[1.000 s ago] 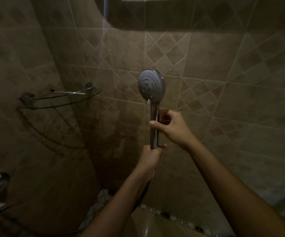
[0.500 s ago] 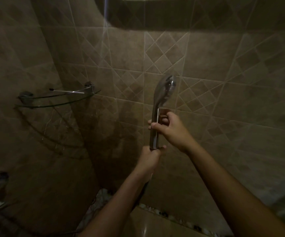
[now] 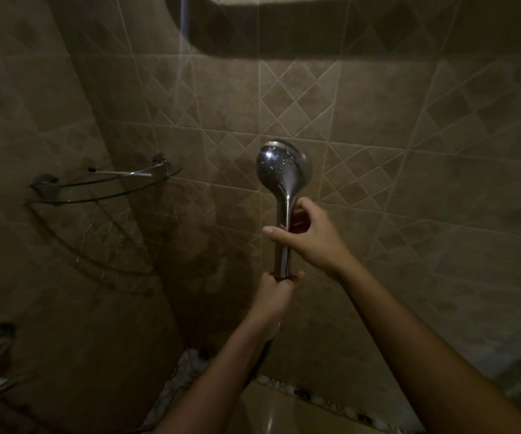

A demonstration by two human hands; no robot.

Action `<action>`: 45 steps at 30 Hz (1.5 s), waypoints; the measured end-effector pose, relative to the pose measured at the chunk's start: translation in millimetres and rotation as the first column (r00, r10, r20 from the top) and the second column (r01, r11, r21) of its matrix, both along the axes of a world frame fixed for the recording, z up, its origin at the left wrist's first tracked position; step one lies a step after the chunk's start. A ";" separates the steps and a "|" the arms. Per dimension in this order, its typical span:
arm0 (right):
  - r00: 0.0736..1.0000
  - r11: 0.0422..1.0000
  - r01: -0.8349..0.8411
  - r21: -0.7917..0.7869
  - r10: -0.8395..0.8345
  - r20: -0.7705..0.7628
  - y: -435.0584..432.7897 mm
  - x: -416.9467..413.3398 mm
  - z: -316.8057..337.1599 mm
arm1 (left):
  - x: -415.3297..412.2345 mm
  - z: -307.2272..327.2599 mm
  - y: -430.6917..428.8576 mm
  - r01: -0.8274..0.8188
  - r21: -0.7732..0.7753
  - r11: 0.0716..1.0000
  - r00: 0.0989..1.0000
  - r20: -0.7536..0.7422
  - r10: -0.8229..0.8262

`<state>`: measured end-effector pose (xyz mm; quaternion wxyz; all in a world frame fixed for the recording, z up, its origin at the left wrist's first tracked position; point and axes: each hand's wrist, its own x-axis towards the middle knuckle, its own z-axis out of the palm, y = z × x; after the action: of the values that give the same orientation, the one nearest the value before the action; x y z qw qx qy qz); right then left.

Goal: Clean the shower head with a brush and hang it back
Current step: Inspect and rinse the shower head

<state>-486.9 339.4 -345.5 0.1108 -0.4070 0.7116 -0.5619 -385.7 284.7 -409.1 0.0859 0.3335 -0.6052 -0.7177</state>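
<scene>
Shower head (image 3: 282,166) is held upright in front of the tiled wall (image 3: 409,126), chrome back toward the camera, spray face toward the wall. Left hand (image 3: 279,292) is clamped around the handle base where the hose exits; right hand (image 3: 310,236) has its grip wrapped around the mid handle. No brush in view, and no wall bracket that I can make out, so this looks like the hang-back step. Guide with the upper hand and take the hose weight with the lower one. Handle looks wet, so don't loosen either hand until it seats. Glass corner shelf (image 3: 102,186) is well clear to the left.
</scene>
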 end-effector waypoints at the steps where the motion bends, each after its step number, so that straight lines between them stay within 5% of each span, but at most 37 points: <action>1: 0.999 1.000 0.023 0.008 -0.023 -0.027 -0.6 0.1 -0.1 | 0.0 0.7 0.2 -0.009 0.010 1.000 1.000 0.001 0.009; 9: 0.992 0.998 -0.050 0.040 0.044 0.119 2.5 -4.7 1.0 | -1.7 -3.7 0.6 0.016 -0.040 0.999 1.000 0.023 -0.015; 15: 0.995 0.996 0.060 0.061 -0.055 -0.080 -0.7 -3.6 1.1 | -3.9 -0.6 -0.1 -0.005 -0.006 1.000 1.000 0.025 0.005; 23: 0.992 1.000 0.006 0.014 -0.008 0.126 -0.5 -4.8 -0.8 | -5.2 9.0 4.8 -0.005 -0.029 1.000 0.999 0.044 0.006; 28: 0.998 0.997 0.048 0.055 -0.051 0.047 -0.5 -3.1 -0.2 | -4.8 10.5 3.3 -0.006 -0.038 0.999 0.999 0.036 0.008; 35: 0.984 1.000 0.004 0.004 -0.005 0.177 -2.5 -4.0 -3.5 | -6.2 6.5 2.2 0.021 -0.045 0.999 0.999 0.042 -0.019; 40: 0.997 0.996 0.073 0.045 -0.075 0.035 -4.3 -4.0 -2.2 | -6.1 6.7 -1.3 0.035 -0.053 0.998 0.999 0.031 -0.034; 45: 0.986 0.998 0.059 0.033 -0.064 0.156 -5.6 -14.4 -4.3 | -4.4 4.3 -4.4 0.058 -0.061 0.996 0.998 0.009 -0.057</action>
<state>-501.3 333.8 -349.8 0.1548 -0.3377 0.7207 -0.5853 -390.1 280.4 -404.8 0.0732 0.3157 -0.6366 -0.6998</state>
